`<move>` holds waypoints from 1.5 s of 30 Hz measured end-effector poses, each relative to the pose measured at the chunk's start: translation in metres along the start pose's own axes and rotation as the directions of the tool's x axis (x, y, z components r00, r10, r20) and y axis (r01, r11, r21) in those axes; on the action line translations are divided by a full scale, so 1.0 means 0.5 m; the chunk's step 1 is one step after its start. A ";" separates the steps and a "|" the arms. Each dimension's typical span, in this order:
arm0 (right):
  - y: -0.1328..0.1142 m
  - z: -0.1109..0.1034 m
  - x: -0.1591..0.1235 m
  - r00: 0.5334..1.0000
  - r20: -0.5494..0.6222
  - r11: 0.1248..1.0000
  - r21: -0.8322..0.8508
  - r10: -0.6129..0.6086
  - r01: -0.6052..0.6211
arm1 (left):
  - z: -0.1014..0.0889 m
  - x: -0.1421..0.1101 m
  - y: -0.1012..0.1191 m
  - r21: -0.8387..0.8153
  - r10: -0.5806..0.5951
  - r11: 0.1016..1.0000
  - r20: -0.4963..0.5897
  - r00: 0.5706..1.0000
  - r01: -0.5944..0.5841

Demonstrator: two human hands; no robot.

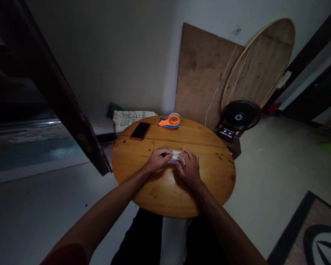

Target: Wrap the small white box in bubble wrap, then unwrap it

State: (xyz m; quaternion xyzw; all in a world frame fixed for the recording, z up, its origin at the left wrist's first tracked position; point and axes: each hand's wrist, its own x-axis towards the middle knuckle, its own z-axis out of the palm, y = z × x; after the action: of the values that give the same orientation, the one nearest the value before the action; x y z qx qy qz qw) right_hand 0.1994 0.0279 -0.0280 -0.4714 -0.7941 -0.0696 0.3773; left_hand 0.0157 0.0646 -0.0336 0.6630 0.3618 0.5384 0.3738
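Note:
Between my hands is a small, pale, box-like packet (175, 156) with faint coloured print, just over the middle of a round wooden table (143, 187). My left hand (158, 159) pinches its left end between thumb and fingers. On the other side, my right hand (191, 167) has its fingers curled over the right end, with the thumb at the near side. Fingers cover both ends of the packet, and what it contains cannot be seen.
Near the table's far edge sits an orange and blue tape dispenser (171, 122). A phone with a red edge (140, 131) lies to its left. Beyond the table are a printed sack (132, 118), a leaning board (201, 73) and a dark round fan (239, 116).

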 end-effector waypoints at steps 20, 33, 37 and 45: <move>0.014 0.001 -0.002 0.991 -0.073 0.992 0.068 0.109 -0.104 | -0.010 0.009 -0.003 -0.097 -0.104 0.990 -0.059 0.993 0.098; 0.000 0.005 0.003 0.999 0.011 0.994 -0.092 -0.052 0.052 | 0.008 0.000 -0.007 -0.154 -0.140 0.978 0.029 0.990 0.143; 0.003 0.002 0.002 0.999 -0.021 0.999 0.026 0.035 -0.035 | 0.008 0.000 -0.006 -0.188 -0.159 0.969 0.027 0.987 0.161; 0.054 0.014 -0.001 0.836 -0.111 0.768 0.475 0.537 -0.430 | -0.013 0.010 0.002 -0.183 -0.222 0.964 -0.164 0.961 0.191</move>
State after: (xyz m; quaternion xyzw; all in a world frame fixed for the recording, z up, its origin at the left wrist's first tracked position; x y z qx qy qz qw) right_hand 0.2174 0.0456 -0.0401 -0.5536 -0.5881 0.1514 0.5699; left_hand 0.0102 0.0695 -0.0295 0.5358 0.4160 0.5832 0.4469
